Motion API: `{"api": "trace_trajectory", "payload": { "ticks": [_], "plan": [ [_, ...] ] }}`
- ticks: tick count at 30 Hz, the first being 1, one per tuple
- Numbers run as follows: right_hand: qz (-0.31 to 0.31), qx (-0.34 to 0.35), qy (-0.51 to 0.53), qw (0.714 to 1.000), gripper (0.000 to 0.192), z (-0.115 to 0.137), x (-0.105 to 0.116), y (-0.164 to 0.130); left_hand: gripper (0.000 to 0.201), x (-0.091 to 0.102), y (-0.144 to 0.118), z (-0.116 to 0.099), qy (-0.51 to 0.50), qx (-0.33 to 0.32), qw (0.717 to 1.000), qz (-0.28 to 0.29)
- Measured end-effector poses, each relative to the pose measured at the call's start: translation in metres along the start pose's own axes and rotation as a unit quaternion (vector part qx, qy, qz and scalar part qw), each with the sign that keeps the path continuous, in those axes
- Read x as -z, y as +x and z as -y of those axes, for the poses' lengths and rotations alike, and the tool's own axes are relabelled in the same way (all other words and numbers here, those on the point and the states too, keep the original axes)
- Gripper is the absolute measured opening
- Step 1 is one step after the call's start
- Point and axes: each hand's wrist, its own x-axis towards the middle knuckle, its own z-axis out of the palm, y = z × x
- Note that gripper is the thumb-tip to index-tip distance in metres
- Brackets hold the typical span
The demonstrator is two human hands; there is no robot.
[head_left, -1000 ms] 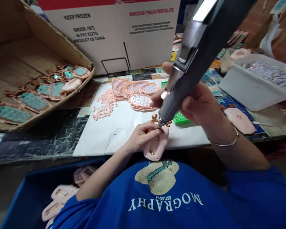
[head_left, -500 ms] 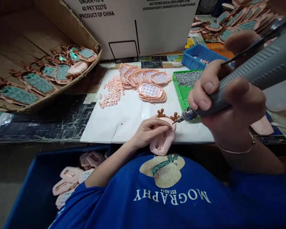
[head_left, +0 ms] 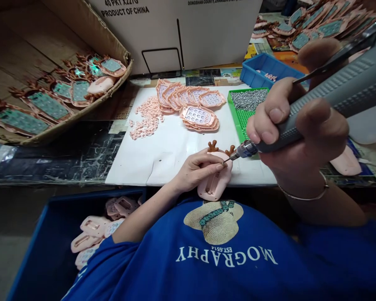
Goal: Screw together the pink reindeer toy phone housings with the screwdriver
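Observation:
My right hand grips a grey electric screwdriver, its bit slanting down to the left. Nearer my body, my left hand is closed on a pink toy phone with brown antlers, held back side up at the table's front edge. A long open battery slot shows in its back. Thumb and forefinger pinch together at the screwdriver's tip, near the toy's upper part; whether a screw sits between them is hidden. Just beyond the screwdriver is a green tray of small metal screws.
Pink keypad shells and small pink pieces lie on the white board. A cardboard box with circuit-board halves stands left. A blue bin with pink toys sits below left. A small blue basket is behind the tray.
The screwdriver's tip has shifted slightly left, to the pinched fingertips of my left hand. The whole view has shifted slightly; both hands keep their holds.

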Motion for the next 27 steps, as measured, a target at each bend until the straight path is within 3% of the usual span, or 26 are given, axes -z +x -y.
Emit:
{"api": "trace_trajectory", "payload": {
  "ticks": [11, 18, 27],
  "plan": [
    [-0.007, -0.006, 0.037, 0.999, 0.038, 0.004, -0.006, 0.002, 0.025, 0.002, -0.001, -0.003, 0.008, -0.002, 0.999, 0.043],
    [-0.027, -0.002, -0.035, 0.999, 0.053, -0.002, -0.003, -0.002, 0.067, -0.004, -0.005, -0.002, 0.003, 0.047, 0.998, 0.047],
    [0.037, -0.007, 0.03, 0.999, 0.039, -0.007, -0.013, -0.007, 0.059, -0.01, -0.003, -0.008, 0.069, 0.026, 0.997, 0.038]
  ]
}}
